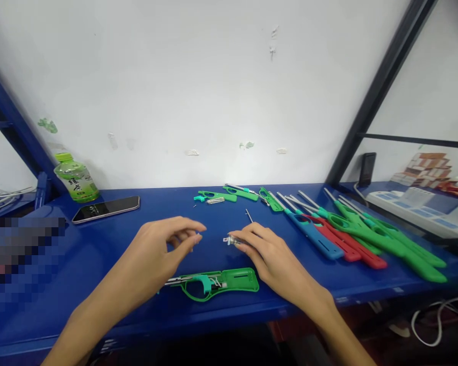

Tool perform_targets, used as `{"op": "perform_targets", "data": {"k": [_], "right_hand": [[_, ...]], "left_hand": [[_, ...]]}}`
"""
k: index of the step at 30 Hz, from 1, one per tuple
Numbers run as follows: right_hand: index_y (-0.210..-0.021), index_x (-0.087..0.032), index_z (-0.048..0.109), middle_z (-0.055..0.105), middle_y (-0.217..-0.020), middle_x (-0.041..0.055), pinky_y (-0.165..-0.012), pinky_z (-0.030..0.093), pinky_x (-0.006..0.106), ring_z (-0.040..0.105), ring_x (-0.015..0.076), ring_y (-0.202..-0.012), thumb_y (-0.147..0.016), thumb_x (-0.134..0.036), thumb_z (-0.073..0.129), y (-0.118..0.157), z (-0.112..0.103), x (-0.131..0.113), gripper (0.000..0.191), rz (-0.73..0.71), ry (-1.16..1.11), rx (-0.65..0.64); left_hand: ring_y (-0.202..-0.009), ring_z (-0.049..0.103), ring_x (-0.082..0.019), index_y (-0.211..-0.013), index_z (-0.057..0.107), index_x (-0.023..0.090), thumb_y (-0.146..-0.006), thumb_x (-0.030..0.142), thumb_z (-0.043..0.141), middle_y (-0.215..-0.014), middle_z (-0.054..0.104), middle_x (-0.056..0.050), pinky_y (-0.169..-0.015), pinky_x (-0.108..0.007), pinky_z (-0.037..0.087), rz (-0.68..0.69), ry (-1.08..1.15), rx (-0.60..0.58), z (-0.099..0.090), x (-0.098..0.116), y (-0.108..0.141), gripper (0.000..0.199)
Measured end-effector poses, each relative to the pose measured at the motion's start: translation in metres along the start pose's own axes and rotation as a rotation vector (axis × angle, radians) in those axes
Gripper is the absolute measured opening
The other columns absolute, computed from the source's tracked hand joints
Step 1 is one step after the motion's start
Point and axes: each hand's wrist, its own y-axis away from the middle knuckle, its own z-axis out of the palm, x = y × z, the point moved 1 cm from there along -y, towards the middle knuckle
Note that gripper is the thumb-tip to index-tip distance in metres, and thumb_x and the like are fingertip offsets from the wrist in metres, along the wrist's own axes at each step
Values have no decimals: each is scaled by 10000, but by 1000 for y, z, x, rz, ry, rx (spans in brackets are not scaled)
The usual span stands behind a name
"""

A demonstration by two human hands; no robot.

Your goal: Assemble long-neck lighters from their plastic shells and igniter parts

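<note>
My right hand [265,249] pinches a small clear and metal part [231,240] between thumb and fingers, above the blue table. A thin metal rod [249,215] shows just behind that hand. To the left, my left hand [177,239] is raised with thumb and index finger bent toward each other and a gap between them; nothing shows in it. Below both hands lies an opened green lighter shell [240,280], with a turquoise trigger [204,282], metal rods and wires inside. Its left end is partly hidden by my left wrist.
Green lighter pieces [242,193] lie near the wall. Blue [316,236], red [356,246] and green [395,244] long lighters are piled at right. A phone [107,209] and a green bottle [78,179] stand back left, and a power strip [420,213] is far right.
</note>
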Motion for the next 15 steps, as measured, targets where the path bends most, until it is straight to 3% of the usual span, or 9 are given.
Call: {"op": "perform_targets", "data": {"k": [5,8,12,15], "right_hand": [[-1443,-256,602,715,-1212,52,-974,522,426,708,207,-1029,-1145,-200,422,1,0,1,353,0,-26,-42],[-1427,-261,617,729,-1222,57,-1026,517,449,720,213,-1063,-1148,-205,414,1,0,0,350,9,-36,-46],[-1431,-253,623,742,-1215,70,-1017,542,463,727,223,-1055,-1146,-207,417,1,-1,-1,355,-5,-8,-52],[-1448,-229,617,741,-1221,81,-1004,553,469,723,232,-1058,-1135,-188,437,1,-1,-2,363,-18,8,-65]], "left_hand": [[-752,713,-202,-971,787,265,-996,358,543,-901,808,-5,-726,-323,543,76,-186,-45,14,-13,-8,262],[-851,728,-246,-998,798,252,-972,288,567,-953,817,-35,-770,-358,540,75,-229,-83,23,-23,-21,235],[-1049,719,-274,-1117,793,253,-1006,320,562,-1193,784,-73,-881,-388,549,114,-227,-98,31,-24,-20,265],[-1021,713,-226,-1146,776,288,-1040,385,568,-1196,773,-40,-848,-337,555,161,-173,-126,32,-15,-9,253]]}}
